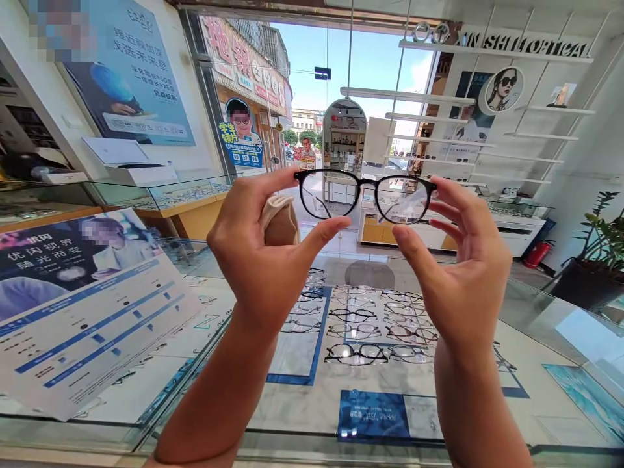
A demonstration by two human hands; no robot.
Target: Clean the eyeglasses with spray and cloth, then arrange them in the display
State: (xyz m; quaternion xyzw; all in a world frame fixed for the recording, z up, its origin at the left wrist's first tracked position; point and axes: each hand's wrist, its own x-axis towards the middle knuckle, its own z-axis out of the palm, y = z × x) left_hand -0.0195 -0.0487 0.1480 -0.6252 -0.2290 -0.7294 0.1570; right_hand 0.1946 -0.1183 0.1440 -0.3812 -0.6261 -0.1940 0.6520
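Note:
A pair of black-rimmed eyeglasses (369, 182) is held up in front of me, above the glass display counter. My left hand (263, 240) grips the frame's left end between fingers and thumb. A beige and brown cloth (281, 221) is tucked in the same palm, partly hidden by the fingers. At the other end, my right hand (458, 260) pinches the frame's right corner, its remaining fingers loosely curled. The clear lenses face me, and the temples show through them, extending away.
Rows of eyeglass frames (358, 354) lie inside the glass counter (302, 448). A printed price board (97, 312) leans at left. Beyond stand an arched mirror (345, 130), white hanging shelves (429, 97), a potted plant (592, 253) and a red fire extinguisher (537, 254).

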